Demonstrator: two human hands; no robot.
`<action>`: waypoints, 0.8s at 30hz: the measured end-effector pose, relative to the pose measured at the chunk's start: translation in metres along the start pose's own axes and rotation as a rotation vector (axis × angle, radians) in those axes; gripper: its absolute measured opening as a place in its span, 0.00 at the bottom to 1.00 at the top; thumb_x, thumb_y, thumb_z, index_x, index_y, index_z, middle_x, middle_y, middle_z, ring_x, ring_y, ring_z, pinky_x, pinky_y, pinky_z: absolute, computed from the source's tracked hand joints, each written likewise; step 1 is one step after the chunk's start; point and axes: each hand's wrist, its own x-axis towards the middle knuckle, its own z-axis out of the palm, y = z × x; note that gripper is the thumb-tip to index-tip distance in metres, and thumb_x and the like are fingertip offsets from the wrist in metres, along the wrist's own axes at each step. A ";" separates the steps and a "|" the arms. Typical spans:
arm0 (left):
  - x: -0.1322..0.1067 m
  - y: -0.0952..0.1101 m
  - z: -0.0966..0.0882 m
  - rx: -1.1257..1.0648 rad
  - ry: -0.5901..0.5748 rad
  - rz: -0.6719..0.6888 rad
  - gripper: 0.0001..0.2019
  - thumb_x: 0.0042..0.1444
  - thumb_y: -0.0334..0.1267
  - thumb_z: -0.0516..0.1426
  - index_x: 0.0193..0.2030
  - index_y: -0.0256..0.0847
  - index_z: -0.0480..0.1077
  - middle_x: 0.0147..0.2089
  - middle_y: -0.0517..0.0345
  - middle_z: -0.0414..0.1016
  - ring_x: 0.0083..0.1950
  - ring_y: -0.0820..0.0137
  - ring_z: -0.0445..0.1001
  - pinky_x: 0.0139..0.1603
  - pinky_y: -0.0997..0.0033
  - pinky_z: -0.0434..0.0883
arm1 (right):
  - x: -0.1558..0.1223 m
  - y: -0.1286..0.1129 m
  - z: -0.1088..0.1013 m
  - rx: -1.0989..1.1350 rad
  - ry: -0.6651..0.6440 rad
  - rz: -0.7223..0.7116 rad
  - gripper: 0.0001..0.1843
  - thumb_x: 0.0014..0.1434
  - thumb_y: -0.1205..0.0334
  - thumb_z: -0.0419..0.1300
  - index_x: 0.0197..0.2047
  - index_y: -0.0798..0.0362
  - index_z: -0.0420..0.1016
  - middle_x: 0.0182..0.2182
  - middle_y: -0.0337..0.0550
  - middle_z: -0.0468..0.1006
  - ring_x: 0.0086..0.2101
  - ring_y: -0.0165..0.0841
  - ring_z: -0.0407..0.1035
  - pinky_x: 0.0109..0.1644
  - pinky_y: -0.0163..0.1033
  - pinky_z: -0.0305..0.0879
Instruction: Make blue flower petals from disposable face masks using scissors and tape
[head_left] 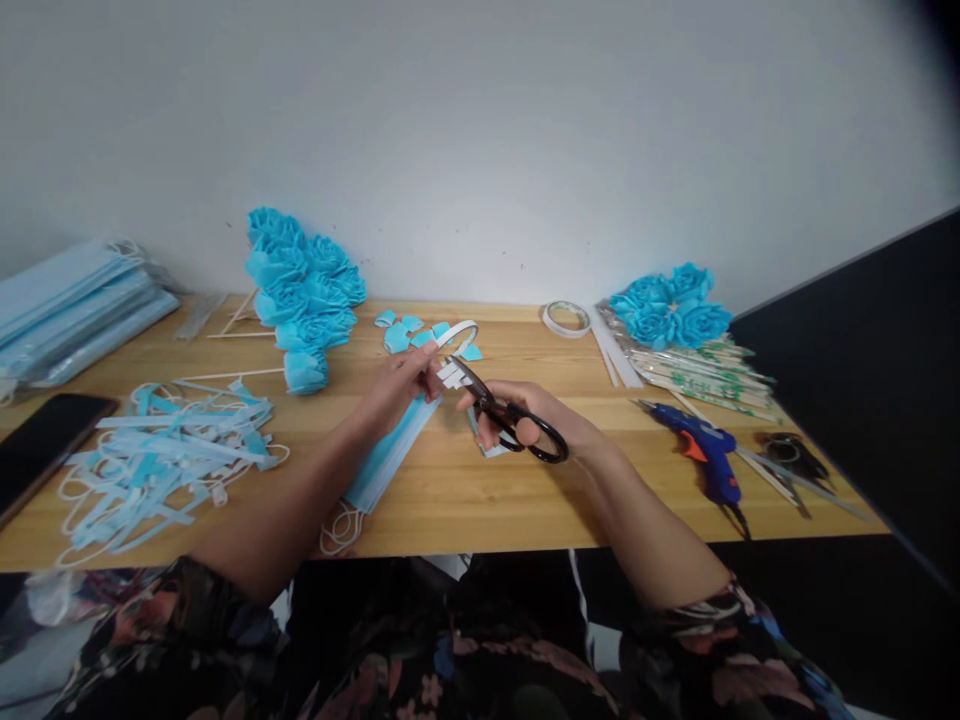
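My left hand point(401, 385) pinches the far end of a blue face mask point(386, 455) that lies lengthwise on the wooden table point(465, 500). My right hand point(525, 415) is closed through the black handles of a pair of scissors point(499, 408). The scissor blades point left and meet a small white cut piece point(452, 374) at the mask's end, right by my left fingertips. Several small blue cut pieces point(409, 333) and a white strip lie just beyond the hands.
Blue paper flowers are heaped at back left point(304, 290) and back right point(671, 305). Mask scraps and ear loops point(165, 455), a phone point(41, 440), stacked masks point(75, 310), a tape roll point(566, 317), sticks point(705, 375), a blue glue gun point(705, 450) and another pair of scissors point(795, 458) lie around.
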 end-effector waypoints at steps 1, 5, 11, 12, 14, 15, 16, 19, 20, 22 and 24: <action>0.000 0.000 0.000 -0.023 -0.014 -0.001 0.28 0.55 0.63 0.61 0.21 0.39 0.66 0.18 0.58 0.65 0.21 0.73 0.65 0.23 0.72 0.62 | 0.000 0.001 -0.001 -0.008 0.010 -0.004 0.52 0.40 0.24 0.66 0.55 0.58 0.74 0.29 0.42 0.78 0.29 0.30 0.70 0.32 0.34 0.62; 0.001 -0.003 -0.003 -0.074 -0.110 0.023 0.31 0.55 0.66 0.59 0.20 0.39 0.65 0.19 0.59 0.65 0.22 0.74 0.65 0.24 0.72 0.63 | 0.001 0.006 -0.001 -0.055 0.043 -0.052 0.48 0.50 0.23 0.59 0.53 0.60 0.74 0.28 0.43 0.77 0.24 0.27 0.66 0.26 0.32 0.59; 0.001 -0.007 -0.006 -0.085 -0.154 0.002 0.33 0.56 0.70 0.55 0.22 0.38 0.67 0.20 0.58 0.67 0.23 0.74 0.66 0.25 0.71 0.63 | -0.002 0.004 -0.001 -0.070 0.048 -0.055 0.44 0.60 0.26 0.52 0.52 0.62 0.76 0.25 0.42 0.75 0.20 0.26 0.63 0.24 0.32 0.60; 0.001 -0.007 -0.005 -0.080 -0.150 -0.007 0.33 0.56 0.71 0.55 0.22 0.38 0.67 0.20 0.57 0.67 0.22 0.74 0.66 0.25 0.71 0.63 | -0.002 0.004 -0.001 -0.070 0.047 -0.049 0.44 0.59 0.25 0.52 0.52 0.62 0.76 0.25 0.42 0.75 0.20 0.26 0.63 0.24 0.32 0.60; 0.001 -0.006 -0.004 -0.073 -0.144 -0.019 0.34 0.55 0.72 0.55 0.22 0.38 0.68 0.20 0.57 0.67 0.22 0.74 0.66 0.25 0.71 0.64 | -0.002 0.004 0.000 -0.070 0.039 -0.048 0.45 0.59 0.25 0.52 0.52 0.62 0.77 0.24 0.42 0.75 0.20 0.26 0.63 0.24 0.32 0.60; 0.001 -0.005 -0.004 -0.071 -0.140 -0.025 0.34 0.55 0.72 0.55 0.21 0.38 0.68 0.19 0.57 0.67 0.22 0.74 0.66 0.25 0.71 0.64 | -0.002 0.004 0.000 -0.069 0.032 -0.051 0.46 0.59 0.24 0.51 0.52 0.62 0.77 0.24 0.42 0.75 0.20 0.26 0.63 0.24 0.33 0.61; 0.001 -0.005 -0.004 -0.066 -0.134 -0.030 0.34 0.55 0.72 0.55 0.22 0.38 0.68 0.19 0.57 0.67 0.22 0.74 0.66 0.24 0.71 0.64 | -0.002 0.004 0.000 -0.070 0.025 -0.052 0.46 0.59 0.24 0.51 0.51 0.62 0.77 0.23 0.41 0.75 0.19 0.26 0.62 0.24 0.33 0.62; 0.001 -0.006 -0.004 -0.052 -0.132 -0.029 0.33 0.54 0.72 0.56 0.23 0.38 0.68 0.20 0.57 0.68 0.22 0.73 0.67 0.24 0.71 0.65 | -0.002 0.002 0.002 -0.074 0.015 -0.057 0.45 0.59 0.25 0.51 0.51 0.62 0.78 0.23 0.41 0.75 0.19 0.26 0.62 0.25 0.33 0.62; 0.001 -0.007 -0.004 -0.055 -0.134 -0.022 0.33 0.52 0.72 0.58 0.24 0.38 0.69 0.21 0.57 0.69 0.23 0.73 0.68 0.25 0.71 0.65 | -0.002 0.002 0.002 -0.073 0.013 -0.059 0.45 0.60 0.26 0.51 0.51 0.62 0.78 0.23 0.41 0.75 0.19 0.26 0.62 0.24 0.33 0.61; 0.001 -0.008 -0.005 -0.065 -0.122 0.003 0.31 0.51 0.69 0.61 0.28 0.37 0.71 0.23 0.57 0.70 0.24 0.73 0.68 0.25 0.72 0.66 | -0.003 0.001 0.002 -0.068 0.020 -0.067 0.44 0.60 0.26 0.52 0.51 0.62 0.78 0.24 0.42 0.75 0.19 0.25 0.62 0.23 0.32 0.59; 0.001 -0.010 -0.006 -0.070 -0.095 0.038 0.29 0.52 0.66 0.63 0.34 0.36 0.73 0.26 0.58 0.71 0.25 0.73 0.68 0.26 0.72 0.65 | -0.003 0.000 0.000 -0.069 0.040 -0.069 0.43 0.60 0.26 0.52 0.50 0.62 0.78 0.23 0.42 0.74 0.19 0.25 0.62 0.23 0.32 0.59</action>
